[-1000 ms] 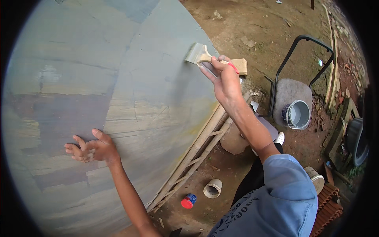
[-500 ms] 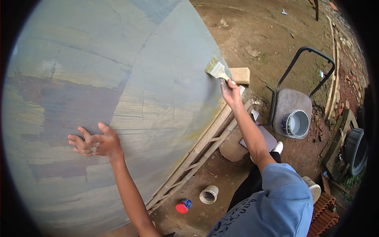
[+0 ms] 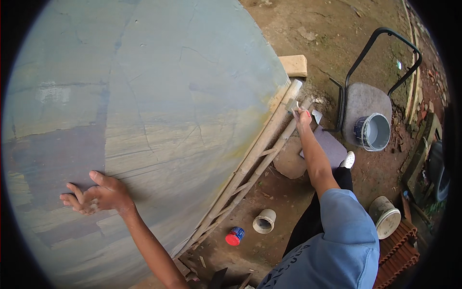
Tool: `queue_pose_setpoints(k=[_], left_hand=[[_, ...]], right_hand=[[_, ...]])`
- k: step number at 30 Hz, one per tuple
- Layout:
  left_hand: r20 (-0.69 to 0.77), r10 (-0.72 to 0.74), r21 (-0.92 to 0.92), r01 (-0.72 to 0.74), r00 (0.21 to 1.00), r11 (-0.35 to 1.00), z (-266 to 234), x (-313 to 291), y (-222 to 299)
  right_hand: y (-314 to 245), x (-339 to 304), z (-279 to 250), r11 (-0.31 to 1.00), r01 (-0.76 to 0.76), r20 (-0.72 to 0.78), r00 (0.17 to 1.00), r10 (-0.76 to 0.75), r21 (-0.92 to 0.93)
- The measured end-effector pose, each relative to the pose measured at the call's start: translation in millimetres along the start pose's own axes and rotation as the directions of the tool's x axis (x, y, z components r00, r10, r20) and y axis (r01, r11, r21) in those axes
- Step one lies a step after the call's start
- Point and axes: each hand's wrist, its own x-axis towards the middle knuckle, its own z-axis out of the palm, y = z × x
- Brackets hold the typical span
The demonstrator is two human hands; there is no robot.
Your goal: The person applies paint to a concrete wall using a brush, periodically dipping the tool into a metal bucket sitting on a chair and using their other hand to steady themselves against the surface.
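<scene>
A big grey painted surface (image 3: pixel 168 120) with dark patches and thin cracks fills the left side. My left hand (image 3: pixel 98 195) is over its lower left part, fingers spread and whitish with dust or paint; whether it touches the surface I cannot tell. My right hand (image 3: pixel 303 117) grips a paintbrush (image 3: pixel 292 105), whose head is beside the upper end of the bamboo frame (image 3: pixel 250 177) along the surface's right edge. The brush is small and partly hidden by my fingers. A beige block (image 3: pixel 293 65) sticks out beyond the surface's edge.
On the right a black-framed chair (image 3: pixel 360 96) carries a bucket (image 3: pixel 375 131) with grey contents. On the ground stand a red-topped blue can (image 3: pixel 235 236), a whitish pot (image 3: pixel 264 221) and a pale bucket (image 3: pixel 385 217) by orange roof tiles (image 3: pixel 397 254).
My right hand with the paintbrush has come down from the grey surface's edge to the bamboo frame's upper end. The view has shifted; my left hand stays over the surface, fingers still spread.
</scene>
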Motion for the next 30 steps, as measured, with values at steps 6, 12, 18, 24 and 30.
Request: queue_pose_setpoints(k=[6,12,18,24,30], left_hand=[[0.033,-0.042,0.016,0.041,0.999,0.999,-2.0,-2.4,-1.7],[0.039,-0.042,0.008,0.041,0.998,0.999,-4.1,7.7,0.7],[0.015,-0.054,-0.049,0.054,0.998,0.997,-1.5,-0.6,-7.3],[-0.022,-0.033,-0.048,0.032,0.999,0.998,1.3,12.6,4.9],[-0.017,-0.022,0.06,0.023,1.0,0.998,-7.1,-4.2,-18.4]], right_hand=[[2.8,-43.3,43.2,0.979,-0.077,0.417,0.909,-0.009,0.189],[-16.7,-13.0,27.2,0.994,-0.033,0.172,0.985,0.015,0.102],[-12.0,-44.9,34.2,0.973,-0.138,0.469,0.882,0.035,0.186],[-28.3,-17.7,53.8,0.987,-0.055,0.241,0.97,0.017,0.152],[-22.6,-116.7,63.3,0.998,0.055,0.326,0.944,-0.047,-0.014]])
